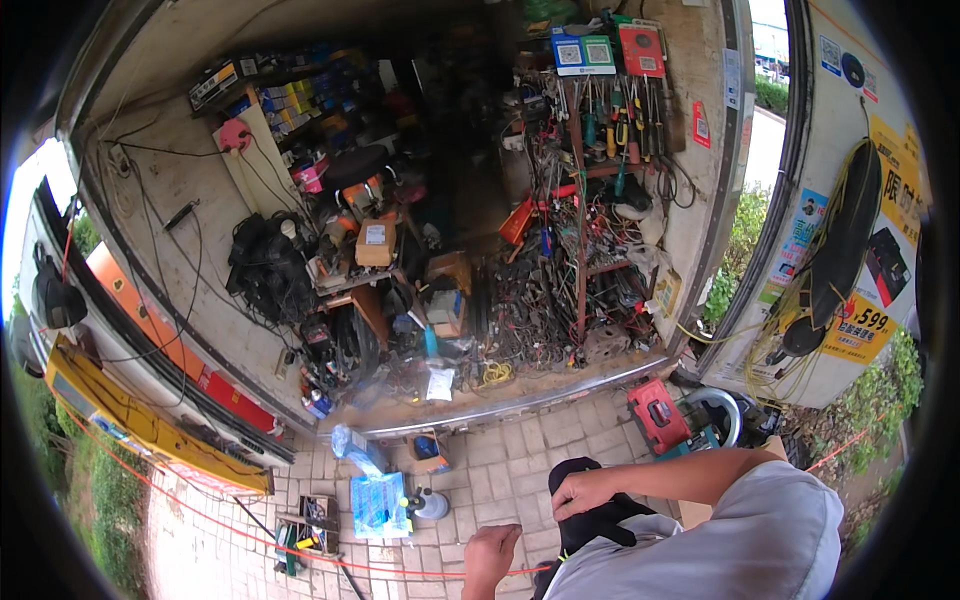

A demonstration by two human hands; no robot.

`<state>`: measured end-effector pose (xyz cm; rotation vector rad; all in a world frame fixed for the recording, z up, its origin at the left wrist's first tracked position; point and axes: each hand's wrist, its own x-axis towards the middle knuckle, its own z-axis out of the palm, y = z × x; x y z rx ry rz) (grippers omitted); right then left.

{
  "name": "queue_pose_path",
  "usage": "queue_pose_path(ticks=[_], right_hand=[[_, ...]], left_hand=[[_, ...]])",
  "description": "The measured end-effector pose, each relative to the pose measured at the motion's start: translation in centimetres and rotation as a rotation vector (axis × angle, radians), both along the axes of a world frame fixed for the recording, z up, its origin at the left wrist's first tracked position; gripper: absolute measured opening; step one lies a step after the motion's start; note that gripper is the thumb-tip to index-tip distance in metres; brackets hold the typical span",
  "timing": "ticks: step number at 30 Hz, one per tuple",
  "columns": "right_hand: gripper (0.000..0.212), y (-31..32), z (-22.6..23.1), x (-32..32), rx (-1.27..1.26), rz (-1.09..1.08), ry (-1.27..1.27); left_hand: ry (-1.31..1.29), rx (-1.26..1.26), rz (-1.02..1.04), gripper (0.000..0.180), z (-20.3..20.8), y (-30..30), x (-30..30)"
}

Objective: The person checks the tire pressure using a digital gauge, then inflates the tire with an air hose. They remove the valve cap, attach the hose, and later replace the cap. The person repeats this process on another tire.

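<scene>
My left hand [491,552] is above the paving at the bottom, next to a thin orange cord [420,573]. Its fingers are curled in, and anything inside them is hidden. To its right, my right hand [582,493] lies against black cloth [600,520] over my leg. Those fingers are bent downward and pressed together; I cannot make out anything in them. Left of my hands, a grey spray bottle [431,504] stands beside a blue plastic packet [378,506] on the bricks.
Ahead is an open van body with cluttered shelves, tangled cables [540,310] and hanging screwdrivers [633,130]. Its metal sill [500,402] crosses the middle. A red case [659,417] sits at right, a small cardboard box [429,456] near the sill, and a tool tray [319,524] at left.
</scene>
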<state>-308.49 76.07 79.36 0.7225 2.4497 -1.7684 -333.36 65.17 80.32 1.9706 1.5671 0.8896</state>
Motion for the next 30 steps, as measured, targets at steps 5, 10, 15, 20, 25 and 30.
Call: queue_pose_path(ticks=[5, 10, 15, 20, 25, 30], right_hand=[[0.03, 14.1, -0.9, -0.4, -0.022, -0.214, -0.166], [0.03, 48.7, 5.9, 6.4, 0.206, -1.274, 0.746], [0.024, 80.2, 17.7, 13.7, 0.368, -1.551, 1.222], [0.019, 95.2, 24.2, 18.1, 0.357, -1.792, 1.312], [0.027, 102.2, 27.8, 19.9, 0.482, -1.838, 1.196], [0.02, 106.0, 29.9, 20.6, 0.548, -1.952, 1.179]], left_hand=[[-0.194, -0.278, 0.23, 0.024, -3.2, 6.3, -7.8], [-0.628, -0.222, 0.717, 0.027, -8.6, 14.3, -14.8], [-0.485, -0.471, 0.931, 0.027, -12.0, 28.7, -12.5], [-0.367, -0.72, 0.822, 0.028, -12.6, 43.6, -9.9], [-0.282, -0.86, 0.737, 0.029, -13.4, 51.1, -9.9], [-0.223, -0.959, 0.746, 0.03, -14.8, 53.3, -11.8]])
